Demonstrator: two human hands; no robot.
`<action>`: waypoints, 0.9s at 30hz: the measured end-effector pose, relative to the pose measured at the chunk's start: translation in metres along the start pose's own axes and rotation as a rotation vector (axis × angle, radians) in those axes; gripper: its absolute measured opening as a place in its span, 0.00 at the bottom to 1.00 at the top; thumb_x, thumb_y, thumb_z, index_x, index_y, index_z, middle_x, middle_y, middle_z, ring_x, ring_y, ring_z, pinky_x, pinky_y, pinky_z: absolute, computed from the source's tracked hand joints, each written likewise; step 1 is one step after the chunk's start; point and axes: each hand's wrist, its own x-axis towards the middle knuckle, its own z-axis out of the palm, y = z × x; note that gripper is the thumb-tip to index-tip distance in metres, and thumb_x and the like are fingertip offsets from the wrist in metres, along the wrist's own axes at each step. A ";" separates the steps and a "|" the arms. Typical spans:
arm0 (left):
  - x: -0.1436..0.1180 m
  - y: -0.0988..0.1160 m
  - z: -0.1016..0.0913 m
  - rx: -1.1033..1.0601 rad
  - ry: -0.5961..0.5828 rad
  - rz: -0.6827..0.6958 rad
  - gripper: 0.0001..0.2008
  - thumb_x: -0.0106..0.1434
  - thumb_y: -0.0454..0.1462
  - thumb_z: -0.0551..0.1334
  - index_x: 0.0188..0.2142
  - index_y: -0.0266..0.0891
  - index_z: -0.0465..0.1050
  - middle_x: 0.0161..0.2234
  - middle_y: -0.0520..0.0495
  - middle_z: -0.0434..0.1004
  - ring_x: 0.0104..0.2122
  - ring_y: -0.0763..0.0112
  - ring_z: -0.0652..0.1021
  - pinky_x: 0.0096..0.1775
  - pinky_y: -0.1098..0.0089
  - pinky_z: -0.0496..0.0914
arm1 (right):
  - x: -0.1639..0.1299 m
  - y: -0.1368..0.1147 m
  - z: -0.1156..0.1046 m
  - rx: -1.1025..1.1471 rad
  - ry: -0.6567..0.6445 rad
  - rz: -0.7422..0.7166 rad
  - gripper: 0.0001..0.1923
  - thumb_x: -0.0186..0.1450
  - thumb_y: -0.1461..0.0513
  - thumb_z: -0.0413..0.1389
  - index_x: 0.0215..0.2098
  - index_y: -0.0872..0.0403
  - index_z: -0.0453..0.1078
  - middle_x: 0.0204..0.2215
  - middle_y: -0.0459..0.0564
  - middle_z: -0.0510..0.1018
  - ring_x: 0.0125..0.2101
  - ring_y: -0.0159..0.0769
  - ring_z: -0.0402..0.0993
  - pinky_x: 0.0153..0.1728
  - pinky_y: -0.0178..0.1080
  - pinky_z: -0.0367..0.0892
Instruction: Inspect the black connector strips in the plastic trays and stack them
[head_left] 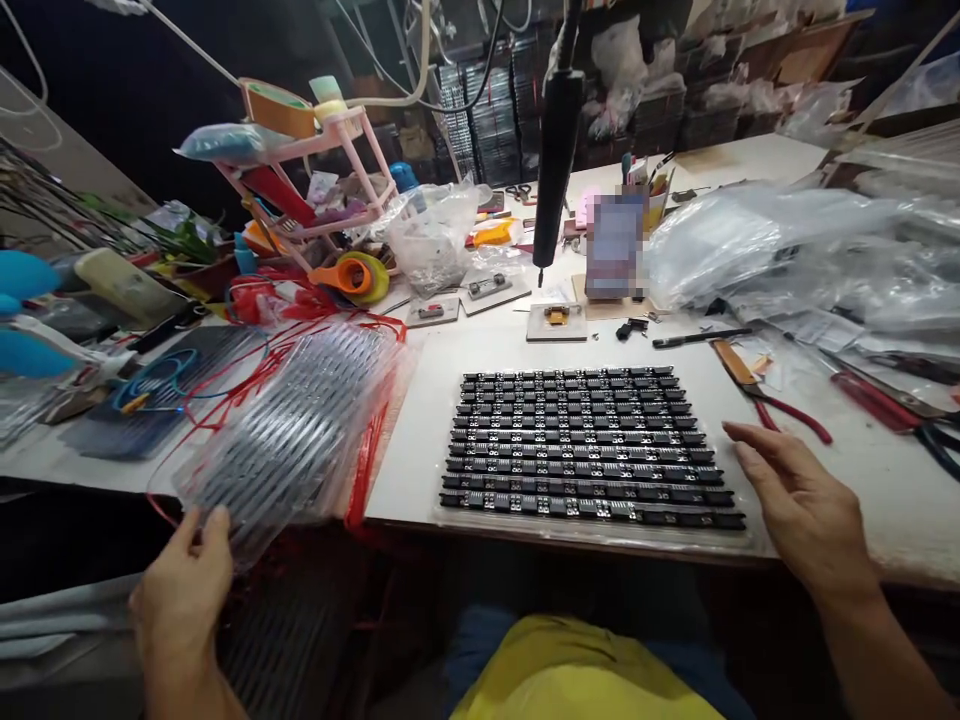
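**Two trays at the bench edge**

The white workbench (420, 400) carries a clear tray (592, 530) filled with rows of small black parts (585, 445), lying flat at the near edge. To its left a stack of empty clear trays (300, 430) tilts off the edge — the left hand (184, 590) pinches its near corner, thumb on top. The right hand (795, 500) hovers just beside the filled tray, fingers loosely apart, holding nothing.

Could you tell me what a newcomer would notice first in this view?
A clear tray of black parts in neat rows lies at the table's near edge, with the right hand open beside it. At lower left, the left hand grips an empty clear tray.
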 end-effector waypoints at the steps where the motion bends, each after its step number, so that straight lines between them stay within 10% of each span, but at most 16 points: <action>1: -0.005 0.007 -0.003 0.119 0.020 -0.054 0.26 0.58 0.52 0.56 0.53 0.46 0.69 0.40 0.41 0.75 0.50 0.33 0.70 0.45 0.25 0.60 | 0.000 0.000 0.000 -0.016 -0.014 -0.017 0.16 0.64 0.50 0.51 0.45 0.45 0.72 0.46 0.49 0.75 0.50 0.46 0.70 0.53 0.51 0.65; 3: -0.017 0.030 -0.003 0.247 0.116 -0.090 0.26 0.60 0.52 0.55 0.55 0.49 0.67 0.54 0.42 0.67 0.58 0.31 0.61 0.51 0.25 0.53 | 0.000 0.000 0.002 -0.038 -0.031 -0.048 0.15 0.65 0.52 0.51 0.45 0.46 0.71 0.46 0.50 0.75 0.50 0.45 0.70 0.53 0.50 0.64; 6: -0.032 0.076 0.013 0.078 0.145 0.204 0.24 0.64 0.49 0.53 0.60 0.55 0.60 0.61 0.50 0.59 0.61 0.45 0.59 0.59 0.39 0.54 | 0.000 0.002 0.003 -0.058 -0.042 -0.090 0.14 0.66 0.54 0.51 0.46 0.49 0.71 0.45 0.50 0.75 0.48 0.43 0.70 0.54 0.49 0.63; 13: -0.046 0.164 0.101 -0.272 -0.636 0.547 0.31 0.66 0.54 0.45 0.61 0.39 0.59 0.65 0.40 0.55 0.65 0.56 0.56 0.63 0.50 0.52 | 0.000 0.007 0.003 -0.051 -0.031 -0.139 0.14 0.66 0.56 0.51 0.47 0.51 0.71 0.44 0.51 0.75 0.46 0.40 0.71 0.52 0.46 0.64; 27: -0.064 0.171 0.124 -0.167 -0.778 0.647 0.35 0.66 0.56 0.42 0.67 0.43 0.39 0.68 0.39 0.37 0.67 0.56 0.42 0.62 0.43 0.41 | 0.003 0.003 0.001 -0.065 -0.073 -0.150 0.14 0.66 0.57 0.51 0.47 0.51 0.71 0.45 0.51 0.75 0.47 0.40 0.71 0.51 0.46 0.65</action>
